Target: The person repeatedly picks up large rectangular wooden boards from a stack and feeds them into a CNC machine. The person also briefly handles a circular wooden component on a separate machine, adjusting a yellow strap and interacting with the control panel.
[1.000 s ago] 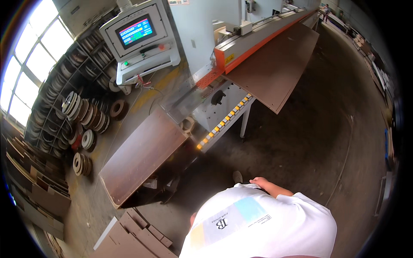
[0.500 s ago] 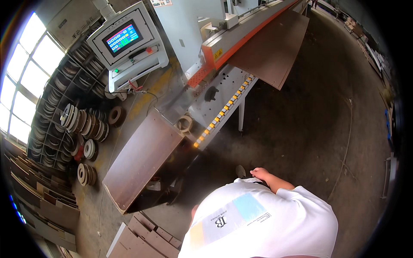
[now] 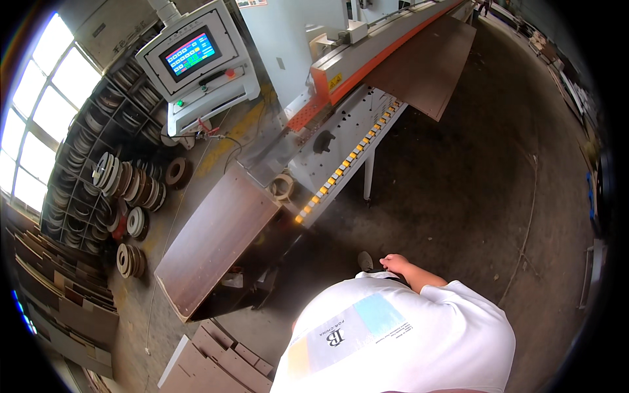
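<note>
A: On the workshop floor (image 3: pixel 458 196), an edge-banding machine (image 3: pixel 278 62) is seen. Where is the brown panel (image 3: pixel 426 65) carried?
B: Along the orange-trimmed beam (image 3: pixel 367 54), at the far end of the machine bed (image 3: pixel 344 139); one corner is projected past its yellow-blocked front edge (image 3: pixel 352 156).
A: And the hands?
B: The right hand (image 3: pixel 395 263) is loosely curled near the shoe (image 3: pixel 365 260); whether anything is gripped cannot be told. The left hand is hidden.

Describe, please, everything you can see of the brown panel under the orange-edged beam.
The panel is a flat, thin brown board, wood-based by its look, with straight edges. It lies about level, its inner side hidden under the beam, and its near end seems to rest on the roller rail. One corner juts out over the floor. The right hand is well apart from it.
</note>
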The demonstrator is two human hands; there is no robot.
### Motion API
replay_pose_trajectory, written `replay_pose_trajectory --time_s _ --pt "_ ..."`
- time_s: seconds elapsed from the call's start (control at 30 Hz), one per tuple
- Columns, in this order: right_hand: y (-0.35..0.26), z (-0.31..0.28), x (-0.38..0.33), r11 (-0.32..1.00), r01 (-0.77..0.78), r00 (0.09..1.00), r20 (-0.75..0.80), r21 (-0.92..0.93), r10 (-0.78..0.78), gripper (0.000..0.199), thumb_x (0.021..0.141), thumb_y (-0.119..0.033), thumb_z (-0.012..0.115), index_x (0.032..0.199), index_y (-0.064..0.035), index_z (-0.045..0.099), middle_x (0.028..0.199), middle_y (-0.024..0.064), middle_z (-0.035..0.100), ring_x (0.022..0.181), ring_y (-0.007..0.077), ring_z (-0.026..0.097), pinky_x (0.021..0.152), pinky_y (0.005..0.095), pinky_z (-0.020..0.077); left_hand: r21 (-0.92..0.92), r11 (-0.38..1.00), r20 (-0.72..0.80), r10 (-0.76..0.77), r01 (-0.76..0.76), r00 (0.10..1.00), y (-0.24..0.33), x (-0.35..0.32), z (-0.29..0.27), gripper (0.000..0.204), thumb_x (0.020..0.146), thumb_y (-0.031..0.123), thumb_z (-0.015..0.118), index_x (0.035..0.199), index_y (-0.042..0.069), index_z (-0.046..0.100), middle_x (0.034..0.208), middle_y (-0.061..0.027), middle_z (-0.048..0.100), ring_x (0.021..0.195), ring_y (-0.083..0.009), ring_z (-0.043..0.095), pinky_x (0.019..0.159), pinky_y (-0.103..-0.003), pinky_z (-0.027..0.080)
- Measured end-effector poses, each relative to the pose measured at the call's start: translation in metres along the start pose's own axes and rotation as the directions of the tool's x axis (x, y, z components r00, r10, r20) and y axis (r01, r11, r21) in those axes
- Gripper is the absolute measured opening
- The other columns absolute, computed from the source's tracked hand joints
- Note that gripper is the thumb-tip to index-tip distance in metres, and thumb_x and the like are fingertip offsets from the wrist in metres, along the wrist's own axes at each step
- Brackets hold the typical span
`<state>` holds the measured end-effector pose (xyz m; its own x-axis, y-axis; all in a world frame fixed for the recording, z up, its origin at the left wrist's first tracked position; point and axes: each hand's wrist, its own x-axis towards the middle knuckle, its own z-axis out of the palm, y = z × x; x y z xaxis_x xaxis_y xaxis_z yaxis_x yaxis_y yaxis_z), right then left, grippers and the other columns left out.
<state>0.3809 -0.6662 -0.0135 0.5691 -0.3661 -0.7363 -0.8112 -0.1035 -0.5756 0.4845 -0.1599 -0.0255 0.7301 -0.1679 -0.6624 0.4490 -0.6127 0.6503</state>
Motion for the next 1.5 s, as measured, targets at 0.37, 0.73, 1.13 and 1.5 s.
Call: replay_pose_trajectory --time_s 0.37,0.73,1.13,1.5 --pt "-0.002 -0.005 0.0 0.997 0.013 1.0 -0.02 -0.079 -0.014 0.037 0.097 -0.042 0.065 0.103 -0.0069 0.073 0.091 0.0032 0.074 0.077 0.0154 0.068 0.074 0.0343 0.0543 -0.003 1.0 0.013 -0.015 0.015 1.0 0.008 0.003 0.009 0.03 0.096 0.024 0.06 0.109 -0.001 0.07 0.107 -0.0184 0.071 0.102 -0.0277 0.067 0.09 -0.038 0.051" --pt "0.006 -0.016 0.005 0.999 -0.018 0.996 -0.086 -0.045 0.014 0.037 0.096 -0.043 0.065 0.104 -0.0074 0.073 0.091 0.0031 0.075 0.078 0.0157 0.068 0.075 0.0354 0.0543 0.036 0.999 0.054 -0.014 0.012 0.998 0.037 0.021 0.02 0.031 0.096 0.026 0.06 0.111 0.0 0.07 0.108 -0.0182 0.071 0.103 -0.028 0.067 0.09 -0.038 0.052" --pt "0.009 -0.041 0.017 1.0 -0.025 0.996 -0.088 0.016 0.027 0.035 0.097 -0.041 0.065 0.104 -0.0069 0.072 0.091 0.003 0.074 0.077 0.0157 0.068 0.075 0.0353 0.0544 0.057 0.998 0.051 -0.023 0.02 0.998 0.055 0.017 0.036 0.032 0.096 0.028 0.061 0.112 0.002 0.07 0.109 -0.0181 0.071 0.103 -0.0282 0.068 0.091 -0.039 0.052" --pt "-0.014 -0.082 0.053 0.997 -0.025 1.0 0.007 -0.075 0.026 0.036 0.098 -0.041 0.063 0.103 -0.0071 0.072 0.093 0.0032 0.075 0.076 0.0157 0.067 0.074 0.0346 0.0544 -0.008 0.998 -0.023 -0.055 0.054 0.998 0.065 0.004 0.066 0.033 0.096 0.03 0.061 0.113 0.003 0.07 0.111 -0.018 0.071 0.103 -0.0284 0.068 0.091 -0.04 0.052"
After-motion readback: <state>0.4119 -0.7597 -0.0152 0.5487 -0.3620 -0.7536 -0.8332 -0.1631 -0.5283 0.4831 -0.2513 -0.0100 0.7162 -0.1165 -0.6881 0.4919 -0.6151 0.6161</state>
